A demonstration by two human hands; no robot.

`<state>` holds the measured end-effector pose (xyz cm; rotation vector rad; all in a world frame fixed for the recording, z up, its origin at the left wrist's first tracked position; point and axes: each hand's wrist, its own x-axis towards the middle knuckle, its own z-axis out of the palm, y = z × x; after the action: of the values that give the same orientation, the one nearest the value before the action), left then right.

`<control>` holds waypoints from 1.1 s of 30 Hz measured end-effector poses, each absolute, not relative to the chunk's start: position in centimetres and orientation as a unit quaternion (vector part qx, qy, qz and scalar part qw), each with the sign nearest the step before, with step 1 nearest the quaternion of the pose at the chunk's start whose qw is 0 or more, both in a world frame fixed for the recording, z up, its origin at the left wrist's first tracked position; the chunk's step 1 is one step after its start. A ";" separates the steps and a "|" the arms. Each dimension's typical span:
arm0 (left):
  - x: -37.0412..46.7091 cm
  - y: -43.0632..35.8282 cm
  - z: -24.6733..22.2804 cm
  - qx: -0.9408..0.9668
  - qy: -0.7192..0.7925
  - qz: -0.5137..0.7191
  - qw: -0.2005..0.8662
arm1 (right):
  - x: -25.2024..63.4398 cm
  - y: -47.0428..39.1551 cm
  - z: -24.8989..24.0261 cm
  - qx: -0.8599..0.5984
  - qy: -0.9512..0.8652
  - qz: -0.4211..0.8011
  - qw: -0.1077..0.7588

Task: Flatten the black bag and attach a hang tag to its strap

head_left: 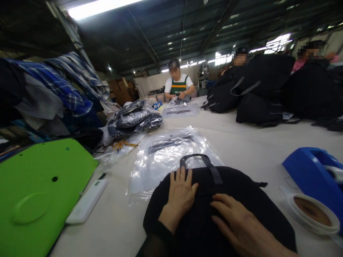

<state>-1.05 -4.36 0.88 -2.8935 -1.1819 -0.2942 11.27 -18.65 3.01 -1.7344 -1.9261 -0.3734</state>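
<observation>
A black bag [241,185] with a grey carry handle [214,170] lies flat on the table right in front of me. My left hand [180,191] rests palm down on its upper left part, fingers stretched toward the handle. Lower and to the right, my right hand [235,217] lies on the bag with its fingers extended and somewhat apart. Neither hand grips anything. Just beyond the bag, a stack of clear plastic bags [144,164] is spread out, partly covered by the bag's top edge.
At left are a green panel [72,160] and a white handheld device [88,201]. A blue tape dispenser [302,167] and a tape roll [291,203] sit at right. Plastic-wrapped black items [134,119] and black bags [257,110] lie farther back. A person [178,85] handles plastic across the table.
</observation>
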 end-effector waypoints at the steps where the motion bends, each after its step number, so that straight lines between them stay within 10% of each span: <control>1: -1.0 -4.4 0.6 -0.923 -0.376 -0.082 0.013 | 11.3 -18.6 4.4 -0.641 -0.705 -0.147 0.266; 12: -1.6 -4.4 0.9 -0.922 -0.377 -0.076 0.037 | 11.1 -17.6 -2.2 -0.592 -0.744 -0.284 0.123; 33: -5.7 -8.6 -0.6 -0.895 -0.372 -0.168 -0.179 | 10.1 -13.4 -2.2 -0.473 -0.747 -0.408 0.229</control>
<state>-5.74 -8.56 -0.58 -3.1862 -1.3244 -0.5970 10.12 -13.41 -2.18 -1.3008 -2.0563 -1.1221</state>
